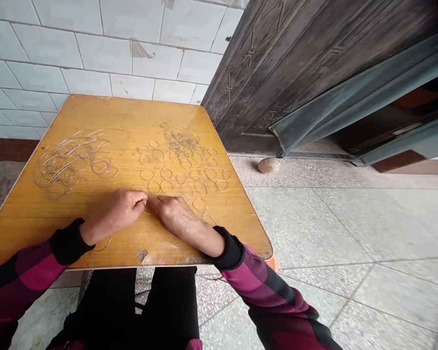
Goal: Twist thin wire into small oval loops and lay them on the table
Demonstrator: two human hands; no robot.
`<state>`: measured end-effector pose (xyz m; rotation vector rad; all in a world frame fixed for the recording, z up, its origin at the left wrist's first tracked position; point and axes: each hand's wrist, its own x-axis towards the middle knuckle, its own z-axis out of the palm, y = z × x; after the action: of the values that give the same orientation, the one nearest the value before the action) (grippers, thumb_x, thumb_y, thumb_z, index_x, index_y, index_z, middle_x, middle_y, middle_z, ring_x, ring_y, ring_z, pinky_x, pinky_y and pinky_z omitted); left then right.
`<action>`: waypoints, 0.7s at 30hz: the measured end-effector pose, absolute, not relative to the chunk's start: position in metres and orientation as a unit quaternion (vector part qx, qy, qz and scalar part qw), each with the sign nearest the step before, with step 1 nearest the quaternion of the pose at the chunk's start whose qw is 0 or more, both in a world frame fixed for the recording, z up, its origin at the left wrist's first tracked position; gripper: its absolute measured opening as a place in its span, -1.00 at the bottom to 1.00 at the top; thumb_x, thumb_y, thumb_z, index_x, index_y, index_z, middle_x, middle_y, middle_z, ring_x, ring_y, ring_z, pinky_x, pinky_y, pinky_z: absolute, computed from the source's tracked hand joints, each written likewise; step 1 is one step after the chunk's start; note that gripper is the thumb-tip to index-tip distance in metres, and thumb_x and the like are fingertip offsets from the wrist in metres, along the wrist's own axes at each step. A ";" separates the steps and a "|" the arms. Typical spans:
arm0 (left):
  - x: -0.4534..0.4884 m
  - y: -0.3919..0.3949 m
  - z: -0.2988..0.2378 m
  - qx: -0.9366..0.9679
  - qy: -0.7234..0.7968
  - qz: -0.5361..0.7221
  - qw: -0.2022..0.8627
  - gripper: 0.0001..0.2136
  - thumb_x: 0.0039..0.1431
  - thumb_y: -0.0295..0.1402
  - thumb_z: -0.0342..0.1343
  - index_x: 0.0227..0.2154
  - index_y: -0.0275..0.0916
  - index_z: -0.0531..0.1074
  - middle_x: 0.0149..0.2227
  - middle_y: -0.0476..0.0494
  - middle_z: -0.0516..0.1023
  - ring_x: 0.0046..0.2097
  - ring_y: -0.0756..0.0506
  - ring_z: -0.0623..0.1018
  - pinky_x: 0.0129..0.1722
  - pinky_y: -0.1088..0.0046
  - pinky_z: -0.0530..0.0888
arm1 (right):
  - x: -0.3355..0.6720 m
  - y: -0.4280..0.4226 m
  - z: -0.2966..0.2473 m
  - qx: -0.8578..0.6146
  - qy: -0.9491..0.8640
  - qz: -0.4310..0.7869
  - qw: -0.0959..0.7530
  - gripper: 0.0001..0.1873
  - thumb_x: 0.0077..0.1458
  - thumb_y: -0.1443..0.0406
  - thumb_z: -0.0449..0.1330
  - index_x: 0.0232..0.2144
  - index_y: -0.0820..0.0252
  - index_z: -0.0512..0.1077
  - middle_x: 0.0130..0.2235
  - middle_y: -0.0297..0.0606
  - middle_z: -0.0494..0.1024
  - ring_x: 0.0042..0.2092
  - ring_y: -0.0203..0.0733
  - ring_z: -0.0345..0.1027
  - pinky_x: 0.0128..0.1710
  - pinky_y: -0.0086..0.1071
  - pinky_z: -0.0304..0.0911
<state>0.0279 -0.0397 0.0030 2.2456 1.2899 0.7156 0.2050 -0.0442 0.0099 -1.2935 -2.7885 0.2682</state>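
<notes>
My left hand (117, 212) is closed, thumb and fingers pinched together, on a thin wire (147, 212). Fingertip to fingertip with it, my right hand (177, 217) is also closed on the same wire. Curved bits of this wire show above and below the fingers; most of it is hidden. Beyond my right hand lie several wire figure-eights (166, 181), roughly in rows. Farther back is a tangled heap of similar loops (184, 143). To the left spreads a loose pile of long, curved wires (60, 165). One wire curve (104, 244) pokes out beneath my left wrist.
The yellow wooden table (138, 114) has a chipped front edge and stands by a white tiled wall (117, 53). On the right are a dark carved wooden door (248, 73) and a grey-blue curtain (314, 121). A roundish pale object (269, 166) lies on the tiled floor.
</notes>
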 end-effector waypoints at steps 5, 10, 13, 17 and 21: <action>0.029 -0.040 0.000 0.817 0.480 0.223 0.230 -0.79 0.06 -0.55 0.02 -0.64 -0.22 0.35 -0.59 -0.05 0.41 -0.51 -0.01 0.31 -0.44 0.44 0.14 | 0.204 -0.043 0.004 -0.413 -0.908 0.072 0.018 -0.75 0.20 0.50 -0.02 -0.18 0.32 0.43 -0.37 -0.18 0.54 -0.44 -0.27 0.27 -0.45 -0.36 -0.04; 0.027 -0.040 -0.009 0.803 0.478 0.252 0.253 -0.83 0.06 -0.55 0.05 -0.58 -0.21 0.38 -0.60 -0.02 0.36 -0.52 -0.02 0.30 -0.46 0.45 0.12 | 0.203 -0.045 -0.002 -0.406 -0.910 0.075 0.027 -0.78 0.19 0.51 0.00 -0.25 0.32 0.44 -0.40 -0.19 0.53 -0.45 -0.27 0.26 -0.46 -0.34 -0.04; 0.026 -0.041 -0.010 0.797 0.477 0.259 0.266 -0.85 0.04 -0.56 0.05 -0.53 -0.20 0.41 -0.58 -0.01 0.37 -0.51 -0.02 0.32 -0.46 0.46 0.14 | 0.202 -0.046 -0.004 -0.403 -0.911 0.081 0.031 -0.80 0.18 0.50 0.01 -0.28 0.31 0.43 -0.41 -0.21 0.53 -0.46 -0.27 0.25 -0.47 -0.34 -0.05; 0.027 -0.041 -0.005 0.796 0.480 0.226 0.292 -0.84 0.06 -0.55 0.03 -0.53 -0.22 0.43 -0.61 0.01 0.39 -0.55 0.01 0.33 -0.48 0.48 0.15 | 0.203 -0.045 -0.001 -0.408 -0.909 0.083 0.006 -0.81 0.17 0.50 0.03 -0.31 0.30 0.44 -0.42 -0.21 0.54 -0.46 -0.29 0.26 -0.47 -0.35 -0.08; 0.026 -0.040 -0.002 0.787 0.474 0.223 0.325 -0.84 0.08 -0.53 0.03 -0.51 -0.23 0.46 -0.69 0.07 0.35 -0.60 0.03 0.33 -0.51 0.50 0.16 | 0.204 -0.043 0.002 -0.412 -0.903 0.118 0.009 -0.81 0.17 0.49 0.04 -0.33 0.28 0.45 -0.42 -0.23 0.53 -0.48 -0.31 0.24 -0.46 -0.37 -0.07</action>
<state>0.0265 -0.0404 -0.0021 2.0642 1.2422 0.5840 0.2044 -0.0435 0.0017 -1.2883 -2.8212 0.3700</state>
